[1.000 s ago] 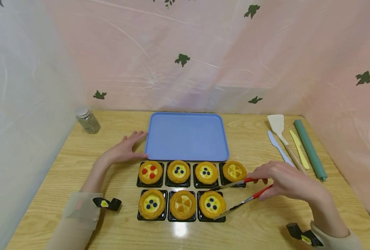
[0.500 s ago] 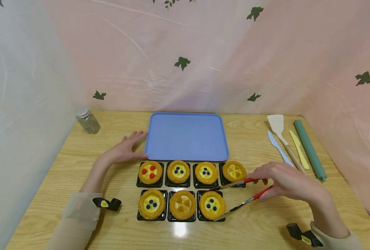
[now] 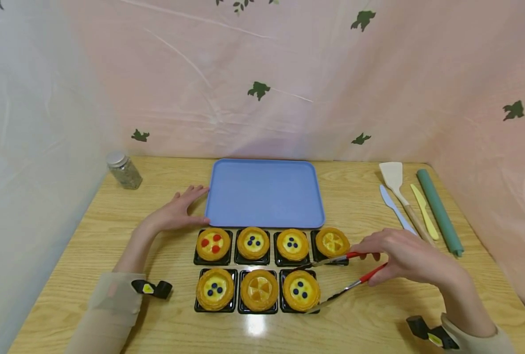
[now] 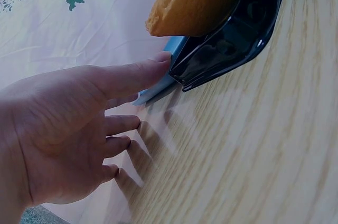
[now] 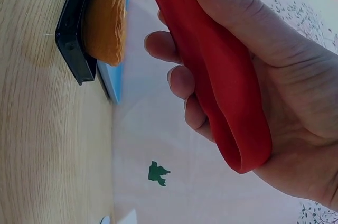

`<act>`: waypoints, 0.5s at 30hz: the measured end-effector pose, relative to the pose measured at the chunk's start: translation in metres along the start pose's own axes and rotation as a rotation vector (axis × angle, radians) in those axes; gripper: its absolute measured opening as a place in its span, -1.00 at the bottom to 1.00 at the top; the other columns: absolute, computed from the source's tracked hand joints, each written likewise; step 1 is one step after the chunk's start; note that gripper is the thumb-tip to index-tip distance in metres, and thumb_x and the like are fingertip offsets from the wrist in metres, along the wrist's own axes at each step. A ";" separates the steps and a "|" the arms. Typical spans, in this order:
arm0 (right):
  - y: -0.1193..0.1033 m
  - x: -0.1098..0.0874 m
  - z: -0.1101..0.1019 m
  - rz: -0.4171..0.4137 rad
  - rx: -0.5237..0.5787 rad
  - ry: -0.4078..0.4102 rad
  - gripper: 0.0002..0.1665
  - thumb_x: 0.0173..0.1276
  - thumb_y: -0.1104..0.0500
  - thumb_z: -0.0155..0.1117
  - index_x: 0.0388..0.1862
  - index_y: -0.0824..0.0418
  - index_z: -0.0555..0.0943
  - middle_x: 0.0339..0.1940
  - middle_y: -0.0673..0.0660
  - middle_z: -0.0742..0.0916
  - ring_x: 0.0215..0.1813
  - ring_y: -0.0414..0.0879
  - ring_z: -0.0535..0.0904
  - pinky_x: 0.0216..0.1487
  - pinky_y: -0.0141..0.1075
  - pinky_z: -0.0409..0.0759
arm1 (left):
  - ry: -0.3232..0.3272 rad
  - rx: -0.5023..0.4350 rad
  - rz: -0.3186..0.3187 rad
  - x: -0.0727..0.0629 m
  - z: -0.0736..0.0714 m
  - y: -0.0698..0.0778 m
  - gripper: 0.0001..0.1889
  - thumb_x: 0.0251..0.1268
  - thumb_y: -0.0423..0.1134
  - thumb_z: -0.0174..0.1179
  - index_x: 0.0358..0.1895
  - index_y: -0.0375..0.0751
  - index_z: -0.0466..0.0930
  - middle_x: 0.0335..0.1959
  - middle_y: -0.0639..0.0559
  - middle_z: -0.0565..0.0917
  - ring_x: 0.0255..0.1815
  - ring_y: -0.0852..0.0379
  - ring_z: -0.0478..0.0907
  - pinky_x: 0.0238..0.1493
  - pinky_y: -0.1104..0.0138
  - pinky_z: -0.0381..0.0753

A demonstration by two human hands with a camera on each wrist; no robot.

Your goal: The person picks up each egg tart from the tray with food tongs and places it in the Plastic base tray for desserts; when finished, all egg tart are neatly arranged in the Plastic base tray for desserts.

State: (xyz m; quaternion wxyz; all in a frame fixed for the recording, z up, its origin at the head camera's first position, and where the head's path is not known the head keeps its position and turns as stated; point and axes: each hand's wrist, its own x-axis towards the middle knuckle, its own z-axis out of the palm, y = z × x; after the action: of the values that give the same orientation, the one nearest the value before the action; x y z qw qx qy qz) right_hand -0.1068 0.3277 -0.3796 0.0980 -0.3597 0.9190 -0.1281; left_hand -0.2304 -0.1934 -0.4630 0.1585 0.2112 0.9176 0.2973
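Note:
My left hand rests at the left edge of a blue tray, fingers spread, with thumb and fingertips by the rim. In my right hand I hold red-handled tongs, their arms spread apart. One tong arm reaches behind the front-right tart with blue berries, the other reaches its front-right side; I cannot tell whether they touch it. That tart sits in a small black square holder. Left of it stand an orange-wedge tart and another blue-berry tart.
Behind is a row of several tarts, including a red-topped one and an orange-wedge one. A spatula, blue knife, yellow knife and green roll lie right. A lidded jar stands back left.

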 end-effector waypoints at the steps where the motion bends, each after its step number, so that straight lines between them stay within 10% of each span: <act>1: 0.000 0.000 0.000 -0.002 0.003 0.002 -0.40 0.04 -0.21 0.63 0.12 -0.25 0.72 -0.11 -0.28 0.78 -0.32 -0.48 0.47 -0.39 -0.50 0.44 | 0.000 0.000 0.000 0.000 0.000 0.000 0.00 0.34 0.10 0.35 0.68 -0.15 -0.02 0.71 -0.34 -0.09 0.73 -0.38 -0.32 0.65 -0.34 -0.42; 15: 0.007 -0.013 0.003 -0.070 0.039 0.121 -0.34 0.00 -0.18 0.67 0.14 -0.18 0.71 -0.10 -0.29 0.77 -0.27 -0.52 0.51 -0.36 -0.51 0.52 | 0.026 0.008 -0.004 -0.008 0.010 0.005 0.00 0.34 0.11 0.35 0.68 -0.14 -0.03 0.71 -0.33 -0.10 0.73 -0.38 -0.33 0.65 -0.34 -0.43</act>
State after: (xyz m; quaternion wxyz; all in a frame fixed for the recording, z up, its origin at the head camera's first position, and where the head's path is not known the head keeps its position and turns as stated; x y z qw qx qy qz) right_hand -0.1015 0.3411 -0.3831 0.0444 -0.3814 0.9074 -0.1707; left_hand -0.2176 -0.1888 -0.4665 0.1462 0.2061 0.9212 0.2959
